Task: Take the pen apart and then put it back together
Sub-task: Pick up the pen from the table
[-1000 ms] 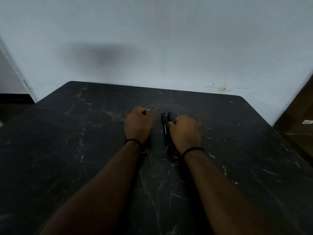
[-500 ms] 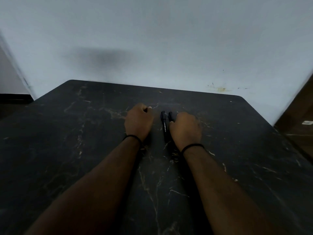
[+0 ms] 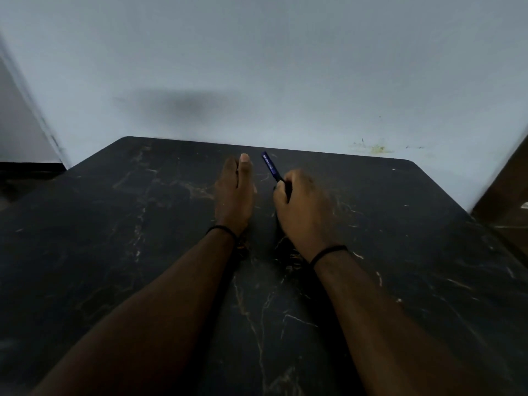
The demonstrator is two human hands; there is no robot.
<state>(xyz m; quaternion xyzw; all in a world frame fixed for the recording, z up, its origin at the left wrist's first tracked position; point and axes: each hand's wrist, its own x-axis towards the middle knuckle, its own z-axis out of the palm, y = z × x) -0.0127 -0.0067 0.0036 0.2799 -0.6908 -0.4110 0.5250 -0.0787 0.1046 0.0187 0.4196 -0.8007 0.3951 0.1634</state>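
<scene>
Two bare hands over a dark marble-patterned table point(image 3: 114, 252), both toward its far edge and near the middle of that edge. Right hand point(image 3: 303, 207) curled into a fist around the lower end of a dark blue pen point(image 3: 271, 167), fingers wrapped tight on the barrel. Pen tilted, its free end up and leaning toward the far edge and slightly to the left, pale lettering along the shaft; whether raised clear of the surface or touching it, cannot tell. Left hand point(image 3: 234, 192) just beside the pen but apart from it, fingers straight and pressed together, pointing at the far edge, holding nothing. Thin black band point(image 3: 221, 228) on the left wrist, a second black band point(image 3: 328, 251) on the right wrist. Both forearms stretched from the near edge. Pale wall point(image 3: 257, 67) right behind the far edge, with a yellowish stain point(image 3: 377, 148) low down toward the far right corner.
</scene>
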